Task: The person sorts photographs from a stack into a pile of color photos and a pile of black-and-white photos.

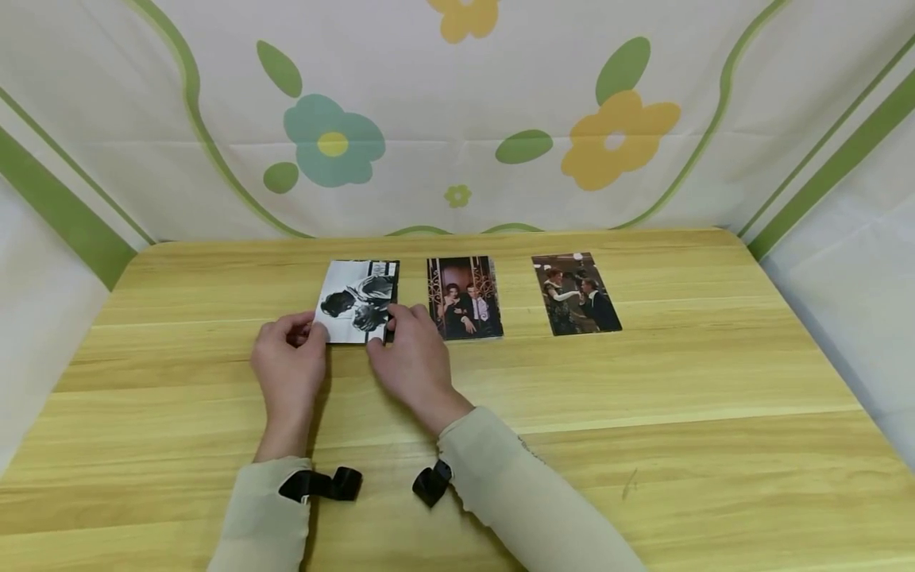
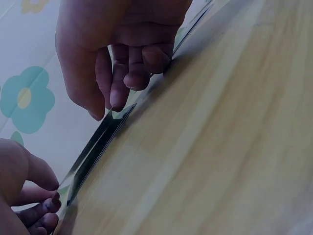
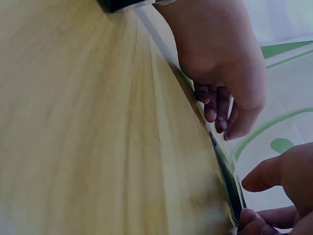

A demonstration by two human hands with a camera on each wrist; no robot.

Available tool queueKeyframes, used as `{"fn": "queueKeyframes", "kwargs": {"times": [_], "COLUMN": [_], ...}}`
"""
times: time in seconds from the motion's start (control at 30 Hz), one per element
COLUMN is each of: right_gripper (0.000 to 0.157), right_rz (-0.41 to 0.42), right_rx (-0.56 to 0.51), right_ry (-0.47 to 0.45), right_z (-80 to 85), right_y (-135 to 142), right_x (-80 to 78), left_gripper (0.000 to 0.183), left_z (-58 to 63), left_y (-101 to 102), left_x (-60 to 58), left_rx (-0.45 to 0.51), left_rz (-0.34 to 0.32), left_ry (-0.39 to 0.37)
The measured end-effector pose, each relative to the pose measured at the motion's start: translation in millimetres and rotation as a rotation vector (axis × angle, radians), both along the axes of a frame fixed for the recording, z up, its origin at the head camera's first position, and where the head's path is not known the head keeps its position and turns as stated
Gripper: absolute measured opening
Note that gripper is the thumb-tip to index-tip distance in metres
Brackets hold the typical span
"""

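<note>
A black-and-white photo card (image 1: 346, 282) lies over another dark-edged card at the left of the row, and the left wrist view shows a gap between their edges. My left hand (image 1: 287, 367) pinches its near left corner, thumb on top. Over at the near right corner, my right hand (image 1: 416, 356) grips the edge between thumb and finger. Seen from the left wrist, the left hand (image 2: 22, 188) is at the lower left and the right hand (image 2: 122, 46) at the top. The right wrist view shows the dark card edge (image 3: 226, 174) between both hands.
To the right lies a small pile of photo cards (image 1: 465, 298) with a couple on top. Farther right is one slightly turned photo card (image 1: 577, 294). They rest on a wooden table (image 1: 643, 445), with a flower-printed curtain (image 1: 429, 119) behind it.
</note>
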State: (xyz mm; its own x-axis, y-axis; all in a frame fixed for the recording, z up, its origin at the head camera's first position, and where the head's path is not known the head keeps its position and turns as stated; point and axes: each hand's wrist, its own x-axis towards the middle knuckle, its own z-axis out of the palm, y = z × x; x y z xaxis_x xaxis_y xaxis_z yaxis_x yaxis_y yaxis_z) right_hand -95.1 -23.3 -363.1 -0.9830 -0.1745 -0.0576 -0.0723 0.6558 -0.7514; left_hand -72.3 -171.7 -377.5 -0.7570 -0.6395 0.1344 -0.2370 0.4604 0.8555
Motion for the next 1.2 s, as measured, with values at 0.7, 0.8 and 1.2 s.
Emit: {"fn": "queueKeyframes", "kwargs": {"times": [0.7, 0.8, 1.2], "right_gripper": [0.060, 0.052, 0.036], "right_rz": [-0.001, -0.011, -0.028], "right_rx": [0.005, -0.061, -0.204], "right_ry": [0.010, 0.056, 0.193], "right_z": [-1.6, -3.1, -2.2], "right_y": [7, 12, 61], "right_x": [0.9, 1.9, -8.4], "left_gripper": [0.029, 0.029, 0.020], "left_z": [-1.0, 0.1, 8.3], "left_y": [0, 2, 31], "left_x": [-0.5, -0.7, -2.7], "left_rx": [-0.017, 0.012, 0.176], "left_rz": [-0.029, 0.001, -0.136], "left_ry": [-0.025, 0.000, 0.188]}}
